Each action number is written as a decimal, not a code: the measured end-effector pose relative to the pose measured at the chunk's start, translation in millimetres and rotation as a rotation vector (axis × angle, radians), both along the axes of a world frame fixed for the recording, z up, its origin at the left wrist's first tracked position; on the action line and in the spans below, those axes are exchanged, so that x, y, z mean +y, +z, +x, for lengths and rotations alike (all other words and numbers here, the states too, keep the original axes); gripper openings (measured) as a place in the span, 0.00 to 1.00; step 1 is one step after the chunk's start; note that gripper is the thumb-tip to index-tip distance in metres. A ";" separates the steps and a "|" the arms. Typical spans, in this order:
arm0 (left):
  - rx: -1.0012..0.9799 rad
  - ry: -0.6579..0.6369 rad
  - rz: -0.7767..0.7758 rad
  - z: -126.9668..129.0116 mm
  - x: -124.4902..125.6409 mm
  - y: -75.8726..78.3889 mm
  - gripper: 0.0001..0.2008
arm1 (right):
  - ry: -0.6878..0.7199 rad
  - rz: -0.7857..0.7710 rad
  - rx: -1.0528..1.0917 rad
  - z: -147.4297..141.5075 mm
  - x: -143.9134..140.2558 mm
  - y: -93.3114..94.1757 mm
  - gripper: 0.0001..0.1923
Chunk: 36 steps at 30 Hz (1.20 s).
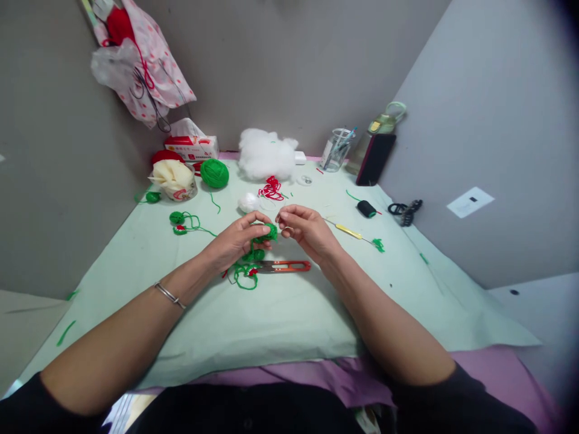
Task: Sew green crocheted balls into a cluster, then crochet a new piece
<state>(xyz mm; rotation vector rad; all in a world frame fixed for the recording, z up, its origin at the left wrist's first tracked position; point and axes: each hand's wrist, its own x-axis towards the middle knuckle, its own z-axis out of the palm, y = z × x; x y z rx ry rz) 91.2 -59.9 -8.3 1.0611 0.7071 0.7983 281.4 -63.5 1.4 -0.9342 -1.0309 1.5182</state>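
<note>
Green crochet piece (266,232) pinched in left hand (237,241) fingertips, just above orange snips (284,266). Right hand (305,229) fingertips pressed together right of piece, touching its edge; whether thread or needle sits in that pinch, cannot tell. Yarn tail hangs toward snips. Yellow-handled hook (348,231) right of snips. Bare cloth (271,319) nearside of snips.

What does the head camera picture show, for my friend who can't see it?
Two bare hands meet over a pale green cloth: the left hand holds a small green yarn piece, and the right hand pinches beside it. Red snips lie just below, a green yarn ball and white stuffing behind.
</note>
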 end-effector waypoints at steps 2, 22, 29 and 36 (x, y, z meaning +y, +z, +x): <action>0.011 -0.012 -0.001 -0.4 -0.4 -0.5 0.13 | -0.037 -0.072 0.066 0.0 0.8 0.8 0.16; 0.047 -0.082 0.004 -2.1 -4.0 -0.6 0.13 | -0.052 -0.303 0.238 13.7 21.0 -10.3 0.10; -0.015 -0.046 -0.013 -3.0 5.8 -5.2 0.10 | -0.282 -0.260 0.274 14.3 32.0 -18.9 0.11; 0.009 -0.042 -0.025 0.5 4.0 -3.5 0.10 | -0.385 -0.214 0.269 16.6 33.6 -17.3 0.12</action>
